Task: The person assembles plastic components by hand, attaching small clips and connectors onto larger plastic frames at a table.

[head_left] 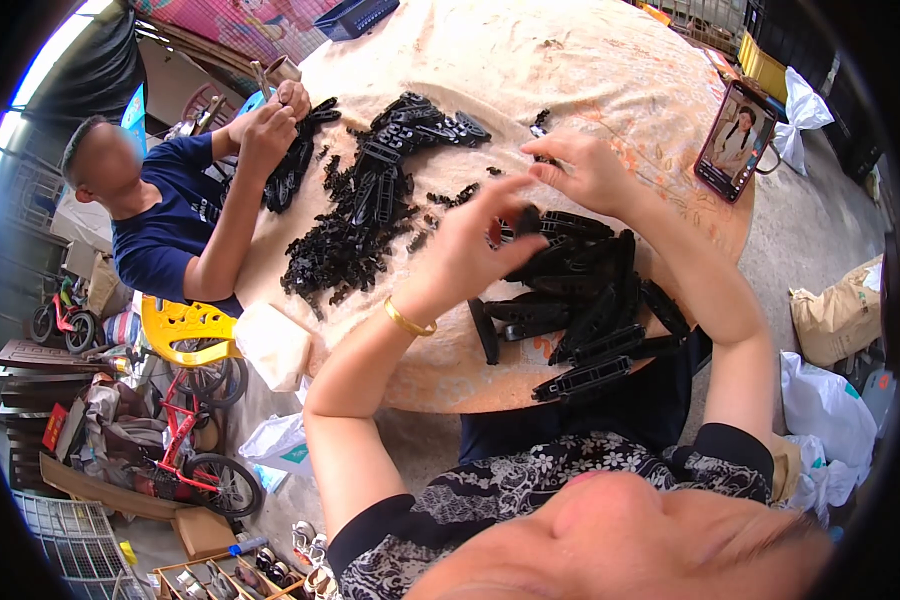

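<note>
Clock centred on the two hands, 12 at top of view.

Black piece (527,220): small, at the centre, showing between thumb and fingers of the left hand (478,235). That hand is blurred, fingers curved, gap narrow; cannot tell whether the piece is gripped or just behind. Gold bangle (410,317) on the wrist. Right hand (590,172) toward 1 o'clock, near the left, thumb and fingers drawn close together; a dark bit shows at their tips, too small to tell if held.

At 5 o'clock, just below the hands, a pile of long black parts (590,345). More long parts (425,125) at 10; a heap of tiny black bits (335,255) between 8 and 9. All lie on a pale patterned cloth (530,60).

Phone (735,140), screen lit, between 2 and 3. Blue basket (355,18) toward 11. Co-worker (175,210) at 9, hands raised together. Beyond the table: yellow chair (185,335) and red bike (177,425) toward 8, tan sack (838,312) near 4.
</note>
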`<action>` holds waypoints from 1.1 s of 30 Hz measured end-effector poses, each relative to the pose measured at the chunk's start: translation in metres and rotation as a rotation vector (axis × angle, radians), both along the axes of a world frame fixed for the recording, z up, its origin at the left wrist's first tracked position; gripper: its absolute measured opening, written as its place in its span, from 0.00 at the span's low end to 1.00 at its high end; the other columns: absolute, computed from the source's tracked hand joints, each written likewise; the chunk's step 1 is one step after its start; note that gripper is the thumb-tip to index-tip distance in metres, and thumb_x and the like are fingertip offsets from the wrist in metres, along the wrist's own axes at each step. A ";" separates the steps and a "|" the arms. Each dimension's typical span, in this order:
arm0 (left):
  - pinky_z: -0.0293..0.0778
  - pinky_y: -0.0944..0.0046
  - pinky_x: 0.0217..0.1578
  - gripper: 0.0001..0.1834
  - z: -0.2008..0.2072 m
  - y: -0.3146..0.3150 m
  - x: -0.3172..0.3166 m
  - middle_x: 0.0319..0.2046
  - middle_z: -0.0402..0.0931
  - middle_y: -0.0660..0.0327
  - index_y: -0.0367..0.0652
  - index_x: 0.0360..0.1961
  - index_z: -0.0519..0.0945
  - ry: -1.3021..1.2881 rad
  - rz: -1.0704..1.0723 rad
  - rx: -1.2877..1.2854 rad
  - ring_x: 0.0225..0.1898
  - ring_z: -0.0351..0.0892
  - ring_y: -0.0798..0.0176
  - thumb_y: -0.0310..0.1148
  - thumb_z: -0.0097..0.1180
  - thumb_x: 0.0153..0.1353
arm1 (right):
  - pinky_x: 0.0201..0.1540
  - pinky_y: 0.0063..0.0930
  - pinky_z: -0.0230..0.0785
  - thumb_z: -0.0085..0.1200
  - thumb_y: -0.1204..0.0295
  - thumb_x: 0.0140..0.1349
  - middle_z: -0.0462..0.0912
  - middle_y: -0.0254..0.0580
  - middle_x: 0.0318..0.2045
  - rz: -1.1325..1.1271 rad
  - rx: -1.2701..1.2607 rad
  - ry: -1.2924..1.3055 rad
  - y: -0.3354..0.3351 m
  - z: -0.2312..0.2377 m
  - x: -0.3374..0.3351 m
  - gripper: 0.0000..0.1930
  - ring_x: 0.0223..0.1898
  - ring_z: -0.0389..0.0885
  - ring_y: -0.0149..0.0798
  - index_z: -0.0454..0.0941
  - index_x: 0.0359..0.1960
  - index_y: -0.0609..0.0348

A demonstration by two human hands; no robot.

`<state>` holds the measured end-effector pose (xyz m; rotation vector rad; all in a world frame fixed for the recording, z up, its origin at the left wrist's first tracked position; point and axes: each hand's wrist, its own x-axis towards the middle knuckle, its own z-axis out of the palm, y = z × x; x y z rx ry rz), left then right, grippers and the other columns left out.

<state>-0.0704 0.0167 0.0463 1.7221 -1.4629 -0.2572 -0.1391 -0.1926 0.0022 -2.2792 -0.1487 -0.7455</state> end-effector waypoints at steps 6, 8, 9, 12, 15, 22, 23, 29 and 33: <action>0.63 0.55 0.54 0.21 0.007 -0.015 -0.002 0.48 0.73 0.55 0.42 0.47 0.74 -0.374 -0.256 -0.077 0.52 0.67 0.52 0.32 0.61 0.51 | 0.42 0.36 0.68 0.56 0.71 0.49 0.79 0.41 0.35 -0.155 -0.505 0.002 -0.014 -0.027 0.005 0.12 0.39 0.75 0.45 0.78 0.36 0.56; 0.57 0.53 0.60 0.20 0.000 -0.026 0.027 0.53 0.68 0.51 0.41 0.49 0.74 -0.387 -0.113 0.060 0.59 0.61 0.49 0.33 0.57 0.54 | 0.42 0.36 0.68 0.56 0.72 0.48 0.79 0.41 0.35 -0.166 -0.505 0.040 -0.006 -0.025 0.009 0.11 0.39 0.76 0.45 0.78 0.36 0.56; 0.56 0.54 0.61 0.20 -0.003 -0.036 0.044 0.55 0.66 0.51 0.41 0.50 0.73 -0.511 -0.023 0.156 0.60 0.60 0.50 0.31 0.55 0.54 | 0.42 0.36 0.68 0.56 0.73 0.48 0.79 0.41 0.35 -0.177 -0.508 0.080 -0.004 -0.023 0.008 0.11 0.39 0.76 0.46 0.78 0.35 0.57; 0.55 0.51 0.61 0.25 -0.020 -0.068 0.101 0.58 0.62 0.49 0.42 0.53 0.70 -0.757 0.141 0.229 0.62 0.55 0.49 0.22 0.49 0.50 | 0.43 0.36 0.68 0.56 0.75 0.48 0.78 0.44 0.36 -0.164 -0.444 0.013 -0.003 -0.019 0.005 0.11 0.39 0.76 0.47 0.78 0.36 0.58; 0.56 0.52 0.60 0.28 -0.038 -0.083 0.121 0.58 0.62 0.51 0.44 0.54 0.69 -0.798 0.206 0.247 0.62 0.55 0.48 0.21 0.49 0.48 | 0.43 0.36 0.67 0.55 0.73 0.48 0.78 0.46 0.36 -0.194 -0.432 0.012 -0.003 -0.017 0.001 0.12 0.39 0.76 0.47 0.77 0.37 0.59; 0.66 0.59 0.51 0.22 -0.033 -0.077 0.121 0.47 0.71 0.52 0.41 0.47 0.73 -0.691 0.230 0.335 0.51 0.69 0.50 0.29 0.57 0.47 | 0.44 0.38 0.64 0.54 0.71 0.49 0.77 0.43 0.31 -0.250 -0.479 0.110 -0.009 -0.016 -0.004 0.09 0.37 0.76 0.46 0.78 0.33 0.58; 0.66 0.59 0.51 0.22 -0.029 -0.072 0.117 0.47 0.71 0.52 0.41 0.47 0.73 -0.694 0.225 0.339 0.51 0.69 0.50 0.29 0.57 0.47 | 0.44 0.38 0.64 0.53 0.72 0.50 0.78 0.43 0.30 -0.231 -0.460 0.096 -0.010 -0.015 -0.005 0.07 0.38 0.76 0.45 0.78 0.32 0.57; 0.70 0.58 0.45 0.18 -0.033 -0.051 0.107 0.41 0.71 0.55 0.43 0.44 0.74 -0.875 0.197 0.267 0.44 0.70 0.50 0.24 0.55 0.49 | 0.43 0.38 0.64 0.52 0.73 0.51 0.78 0.41 0.29 -0.178 -0.448 0.100 -0.004 -0.011 -0.004 0.04 0.37 0.77 0.44 0.75 0.28 0.57; 0.70 0.59 0.42 0.17 -0.032 -0.053 0.090 0.37 0.69 0.56 0.46 0.42 0.76 -0.810 0.299 0.117 0.42 0.69 0.52 0.24 0.57 0.48 | 0.39 0.38 0.67 0.51 0.72 0.54 0.79 0.43 0.29 -0.188 -0.448 0.045 -0.003 -0.012 -0.004 0.04 0.35 0.78 0.46 0.73 0.28 0.58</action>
